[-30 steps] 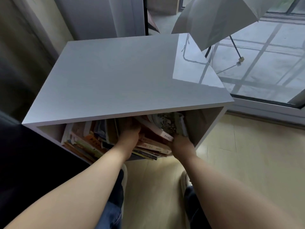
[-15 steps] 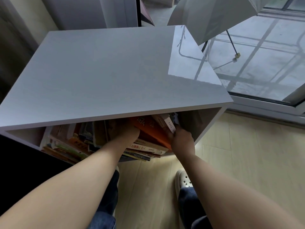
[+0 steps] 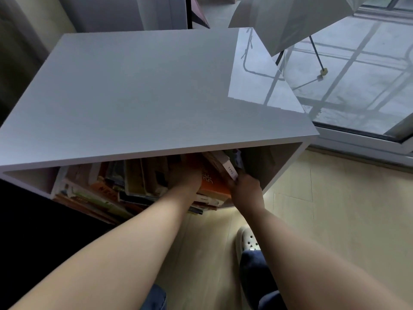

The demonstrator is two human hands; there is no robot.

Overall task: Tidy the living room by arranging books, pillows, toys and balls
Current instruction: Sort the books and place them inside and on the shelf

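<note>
A white cabinet (image 3: pixel 145 97) has an open front shelf stuffed with books. Several books lie in a flat pile at the left (image 3: pixel 89 195); others stand or lean in the middle. An orange book (image 3: pixel 212 182) leans at the right, with a white-spined book (image 3: pixel 228 167) tilted against it. My left hand (image 3: pixel 186 179) reaches deep into the shelf beside the orange book, its fingers hidden under the cabinet top. My right hand (image 3: pixel 244 190) grips the lower end of the white-spined book at the shelf's right end.
An open white umbrella (image 3: pixel 290 16) stands behind the cabinet's right corner by a glass sliding door (image 3: pixel 357 90). A dark sofa edge (image 3: pixel 33 231) lies at the left. Pale wood floor (image 3: pixel 335 209) stretches to the right; a white clog (image 3: pixel 247 240) shows below.
The leaning books at the right have been tipped more upright, exposing the orange cover. My right hand rose and moved in against the white-spined book. The view shifted slightly.
</note>
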